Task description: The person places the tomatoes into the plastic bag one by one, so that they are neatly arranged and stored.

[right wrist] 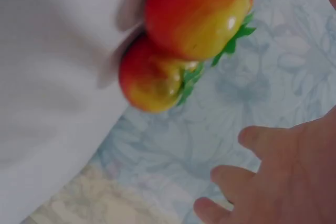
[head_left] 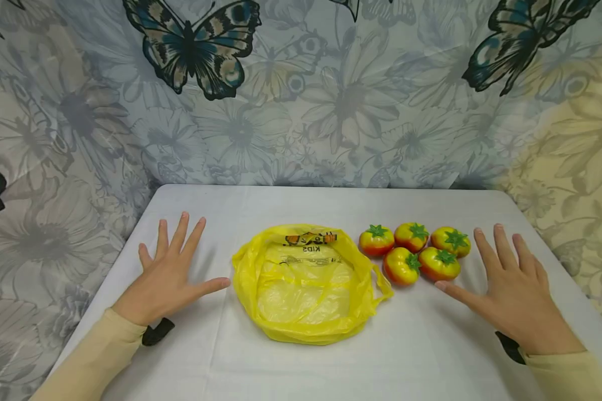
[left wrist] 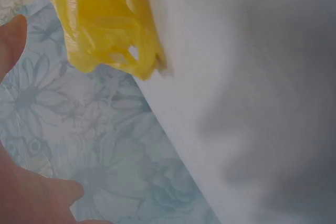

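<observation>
A yellow plastic bag point(head_left: 306, 329) lies with its mouth spread wide on the white table, printed lettering showing on its inner wall. One loop handle sticks out on its right. Just left of the bag, my left hand point(head_left: 165, 281) hovers with fingers spread and thumb pointing at it. Several glossy red-and-yellow tomatoes point(head_left: 401, 266) with green leafy tops cluster at the bag's right. My right hand point(head_left: 514, 295) is beside them, fingers spread, holding nothing. In the right wrist view, two tomatoes point(right wrist: 197, 14) appear close up, apart from the fingers.
The white cloth-covered table point(head_left: 261, 370) has rounded far corners. Behind it and along the left hangs fabric point(head_left: 306, 122) patterned with flowers and butterflies. Dark wrist-worn pieces point(head_left: 158, 332) show under both wrists.
</observation>
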{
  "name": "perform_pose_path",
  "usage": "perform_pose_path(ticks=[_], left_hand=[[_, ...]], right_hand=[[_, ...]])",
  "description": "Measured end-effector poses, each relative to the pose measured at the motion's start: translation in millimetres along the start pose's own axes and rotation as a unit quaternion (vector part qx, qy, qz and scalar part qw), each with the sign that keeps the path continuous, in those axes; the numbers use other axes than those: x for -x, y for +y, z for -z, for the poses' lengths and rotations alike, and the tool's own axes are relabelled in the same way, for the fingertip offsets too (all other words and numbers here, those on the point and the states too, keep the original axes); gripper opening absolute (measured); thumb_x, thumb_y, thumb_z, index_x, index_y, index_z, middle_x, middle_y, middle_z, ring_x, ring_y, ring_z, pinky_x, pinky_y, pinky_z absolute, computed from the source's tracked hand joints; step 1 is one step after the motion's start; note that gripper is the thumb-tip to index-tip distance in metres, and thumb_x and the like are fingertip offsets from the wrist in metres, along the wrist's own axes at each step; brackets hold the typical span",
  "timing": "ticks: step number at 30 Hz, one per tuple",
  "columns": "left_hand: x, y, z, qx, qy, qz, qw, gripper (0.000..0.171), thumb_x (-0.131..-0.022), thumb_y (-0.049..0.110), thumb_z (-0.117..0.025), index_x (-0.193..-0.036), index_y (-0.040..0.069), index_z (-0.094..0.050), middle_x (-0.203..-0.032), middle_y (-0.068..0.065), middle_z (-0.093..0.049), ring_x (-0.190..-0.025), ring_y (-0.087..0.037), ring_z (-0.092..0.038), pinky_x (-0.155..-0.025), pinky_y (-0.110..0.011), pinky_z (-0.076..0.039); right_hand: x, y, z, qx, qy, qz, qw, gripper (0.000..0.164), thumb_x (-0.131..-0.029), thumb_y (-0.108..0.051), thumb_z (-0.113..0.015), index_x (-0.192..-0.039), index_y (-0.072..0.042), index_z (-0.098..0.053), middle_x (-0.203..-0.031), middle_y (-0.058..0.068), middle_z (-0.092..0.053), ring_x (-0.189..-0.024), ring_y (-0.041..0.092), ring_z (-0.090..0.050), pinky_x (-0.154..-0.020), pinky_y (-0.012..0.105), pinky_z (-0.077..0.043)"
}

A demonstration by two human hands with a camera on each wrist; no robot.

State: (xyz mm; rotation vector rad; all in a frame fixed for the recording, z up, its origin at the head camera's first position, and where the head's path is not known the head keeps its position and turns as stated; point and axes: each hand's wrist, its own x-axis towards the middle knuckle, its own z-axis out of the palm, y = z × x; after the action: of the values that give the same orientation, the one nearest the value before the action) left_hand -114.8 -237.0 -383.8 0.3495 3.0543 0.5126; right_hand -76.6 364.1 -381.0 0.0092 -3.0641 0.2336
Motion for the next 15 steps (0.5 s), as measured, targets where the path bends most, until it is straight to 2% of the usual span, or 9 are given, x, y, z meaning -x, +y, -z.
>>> perform_pose_path(ticks=[3, 8, 12, 15], left_hand=[[-8.0, 8.9, -1.2, 0.020, -0.010, -0.008, 0.9997, 0.123, -0.089, 0.086, -0.063, -0.173, 0.037, 0.012, -0.180, 0.000, 0.026, -0.165, -0.047, 0.025, -0.111, -0.097, -0.002], [-24.1, 25.5, -5.7, 0.066, -0.027, -0.033, 0.9969, 0.117, -0.093, 0.083, -0.059, -0.173, 0.036, 0.011, -0.180, 0.000, 0.024, -0.168, -0.048, 0.012, -0.118, -0.091, -0.014], [-35.1, 36.2, -9.3, 0.092, -0.034, -0.053, 0.9938, 0.112, -0.096, 0.080, -0.059, -0.173, 0.036, 0.009, -0.182, -0.002, 0.019, -0.169, -0.048, 0.000, -0.124, -0.081, -0.024], [-44.2, 43.2, -11.9, 0.098, -0.050, -0.059, 0.9921, 0.111, -0.097, 0.081, -0.057, -0.174, 0.032, 0.006, -0.183, -0.008, 0.012, -0.168, -0.046, -0.011, -0.126, -0.074, -0.030]], right_hand=[[-4, -13, 2, -0.013, 0.005, 0.031, 0.999, 0.129, -0.089, -0.077, -0.072, -0.176, -0.016, 0.001, -0.181, 0.020, 0.015, -0.165, 0.056, 0.014, -0.120, 0.088, -0.004], [-11, -34, 3, -0.027, 0.035, 0.110, 0.993, 0.118, -0.087, -0.067, -0.081, -0.173, -0.010, -0.023, -0.181, 0.023, -0.012, -0.165, 0.054, -0.011, -0.120, 0.085, -0.017], [-16, -50, -1, -0.019, 0.058, 0.167, 0.984, 0.105, -0.087, -0.060, -0.085, -0.166, -0.008, -0.041, -0.173, 0.024, -0.036, -0.157, 0.051, -0.029, -0.117, 0.080, -0.030], [-19, -60, -3, -0.013, 0.067, 0.189, 0.980, 0.095, -0.085, -0.054, -0.089, -0.159, -0.008, -0.052, -0.163, 0.023, -0.050, -0.149, 0.048, -0.040, -0.113, 0.076, -0.037]])
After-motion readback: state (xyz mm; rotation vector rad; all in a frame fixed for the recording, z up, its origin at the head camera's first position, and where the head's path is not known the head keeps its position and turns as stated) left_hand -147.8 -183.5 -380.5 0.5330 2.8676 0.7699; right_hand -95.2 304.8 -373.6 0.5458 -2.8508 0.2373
